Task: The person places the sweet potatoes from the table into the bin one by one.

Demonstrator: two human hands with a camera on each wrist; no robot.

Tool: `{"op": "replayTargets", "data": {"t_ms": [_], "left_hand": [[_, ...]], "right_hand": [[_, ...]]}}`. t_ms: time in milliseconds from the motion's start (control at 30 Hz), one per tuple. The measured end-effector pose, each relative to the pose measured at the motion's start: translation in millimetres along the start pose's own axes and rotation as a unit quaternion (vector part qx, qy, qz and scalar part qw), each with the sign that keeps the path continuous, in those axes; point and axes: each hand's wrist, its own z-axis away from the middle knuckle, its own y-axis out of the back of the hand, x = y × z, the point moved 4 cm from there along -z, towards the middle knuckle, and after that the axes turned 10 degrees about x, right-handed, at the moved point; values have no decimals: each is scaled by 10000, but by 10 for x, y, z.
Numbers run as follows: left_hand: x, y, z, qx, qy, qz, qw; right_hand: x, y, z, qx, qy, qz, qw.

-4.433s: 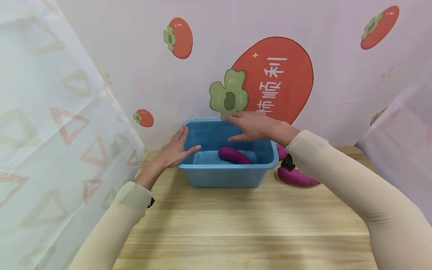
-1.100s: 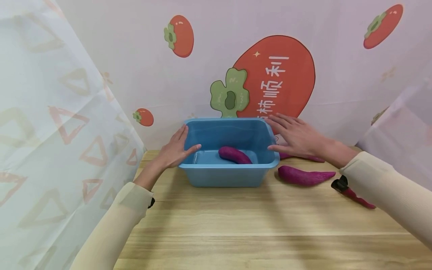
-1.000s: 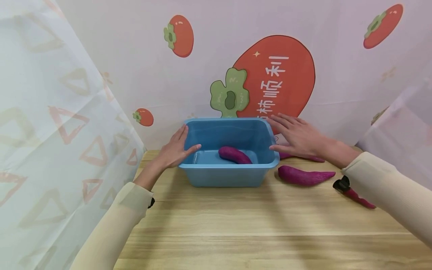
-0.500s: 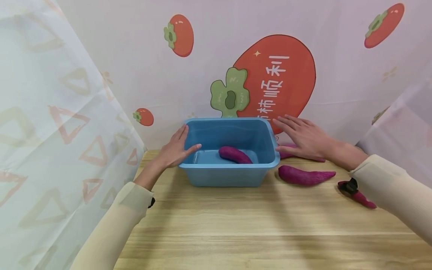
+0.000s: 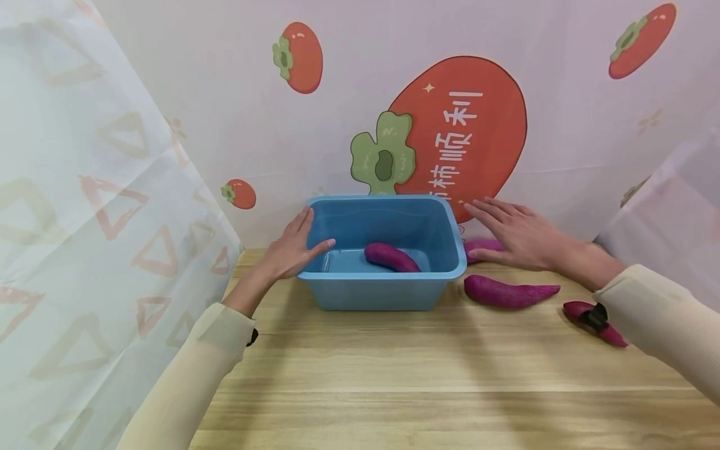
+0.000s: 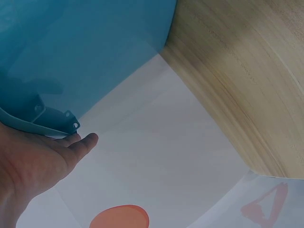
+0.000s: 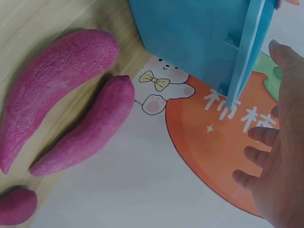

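Observation:
A blue plastic basin (image 5: 371, 292) stands on the table with one purple sweet potato (image 5: 388, 257) lying inside. My left hand (image 5: 287, 250) rests on the basin's left rim, fingers straight and thumb reaching over the inside; the left wrist view shows the hand (image 6: 38, 164) at the rim. My right hand (image 5: 520, 237) is held with fingers extended, apart from the basin's right side and holding nothing. Below it in the head view, a sweet potato (image 5: 478, 249) is partly hidden. Another sweet potato (image 5: 506, 292) lies nearer, and a third (image 5: 610, 336) is partly covered by the wrist camera.
The wooden table (image 5: 394, 381) extends in front of the basin. Behind it is a white printed wall covering (image 5: 253, 106) with persimmon drawings. A similar sheet (image 5: 101, 250) hangs along the left side, and another one (image 5: 675, 237) along the right.
My right hand has moved right from over the basin to beyond its right rim, uncovering sweet potatoes there. The left hand, the basin and the sweet potato inside have stayed in place.

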Motion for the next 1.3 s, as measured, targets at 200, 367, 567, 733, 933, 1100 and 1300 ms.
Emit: {"op": "replayTargets", "data": {"t_ms": [200,367,567,733,933,1100,1300], "left_hand": [[-6,-3,-6,8,-31,-21,10000],[-5,-5,-8,20,-15,5,10000],[-10,-9,-16,11,-15,-19,10000],[-16,-9,-14,8,-25,-12,10000],[-11,-2,-7,22,-22,34,10000],[-5,7,-12,40,-34,59,10000],[-13,-4,-12,24,-35,63,10000]], "right_hand": [[34,-55,70,16,-7,44,10000],[58,-96,134,-137,-136,-30,9998],[53,-130,185,-150,-85,-20,9998],[44,-151,218,-138,-24,-39,9999],[74,-205,287,-130,-132,-69,9998],[94,-279,347,-134,-189,-188,9996],[90,-392,413,-199,-128,-236,9994]]}}
